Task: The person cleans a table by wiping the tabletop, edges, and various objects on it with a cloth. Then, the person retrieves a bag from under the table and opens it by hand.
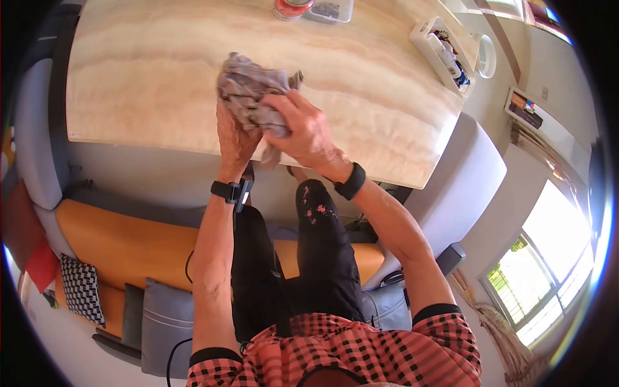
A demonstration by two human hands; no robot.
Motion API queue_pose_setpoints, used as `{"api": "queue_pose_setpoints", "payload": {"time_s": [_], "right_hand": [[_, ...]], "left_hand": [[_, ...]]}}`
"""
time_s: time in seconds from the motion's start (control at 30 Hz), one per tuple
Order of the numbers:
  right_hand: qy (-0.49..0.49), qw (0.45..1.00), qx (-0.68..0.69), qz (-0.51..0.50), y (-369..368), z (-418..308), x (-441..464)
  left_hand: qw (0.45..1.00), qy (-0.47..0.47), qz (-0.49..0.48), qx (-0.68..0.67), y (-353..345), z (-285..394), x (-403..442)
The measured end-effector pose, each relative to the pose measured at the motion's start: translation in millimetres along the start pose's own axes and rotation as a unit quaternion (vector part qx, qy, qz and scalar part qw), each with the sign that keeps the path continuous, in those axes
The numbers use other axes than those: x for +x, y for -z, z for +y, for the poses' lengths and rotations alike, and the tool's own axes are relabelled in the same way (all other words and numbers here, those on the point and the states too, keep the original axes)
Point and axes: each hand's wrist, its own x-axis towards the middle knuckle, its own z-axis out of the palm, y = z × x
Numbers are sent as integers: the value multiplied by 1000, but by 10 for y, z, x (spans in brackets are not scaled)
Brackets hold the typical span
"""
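Gripping the cloth (251,87), the right hand (304,129) curls round its side over the table (155,77); the left hand (236,138) backs it opposite, probably to bunch those loose folds; cloth covers its fingers, so closed or not, I can't tell!

Left hand (233,138): fingers mostly hidden by cloth (253,89). Red can (291,9), clear container (334,15): cut by top edge; container's contents indistinct.

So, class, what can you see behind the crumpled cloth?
The left hand partly shows, with tabletop around the cloth. The rest of that hand is covered, as is whatever lies directly behind.
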Motion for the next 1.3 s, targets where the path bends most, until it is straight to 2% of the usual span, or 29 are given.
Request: {"api": "queue_pose_setpoints", "payload": {"time_s": [0.07,0.13,0.27,0.4,0.5,0.53,0.6,0.7,0.73,0.83,0.93,1.0,1.1,1.2,1.3], "right_hand": [[-46,999,9,10,88,180,-189],[-160,984,64,46,53,454,-401],[-369,901,200,110,17,1050,-751],[-375,852,335,149,179,881,-596],[-338,869,355,63,395,514,-269],[-285,900,328,20,427,450,-173],[-171,946,267,-64,437,440,48],[-182,917,328,-139,447,650,295],[-230,886,366,-169,497,619,356],[-353,832,368,-219,445,861,357],[-361,754,536,-121,208,1102,110],[-386,723,568,-74,117,1141,-77],[-403,677,614,-42,150,1051,-340],[-415,605,679,-31,166,945,-525],[-448,541,710,51,210,876,-679]], "left_hand": [[999,-7,8,32,11,148,21],[997,20,3,73,5,237,58],[999,28,-2,27,-10,247,62],[998,43,-38,17,17,159,30],[995,18,-99,29,73,250,27],[992,2,-123,33,90,294,21],[993,14,-112,-18,103,365,-10],[992,45,-105,-62,235,442,-53],[990,58,-103,-83,271,478,-62],[986,81,-113,-97,339,678,-40],[983,80,-115,-115,282,887,42],[980,83,-112,-141,221,977,84],[984,35,-118,-132,9,994,181],[986,1,-145,-78,-249,983,220],[987,-43,-152,-18,-431,898,300]]}}
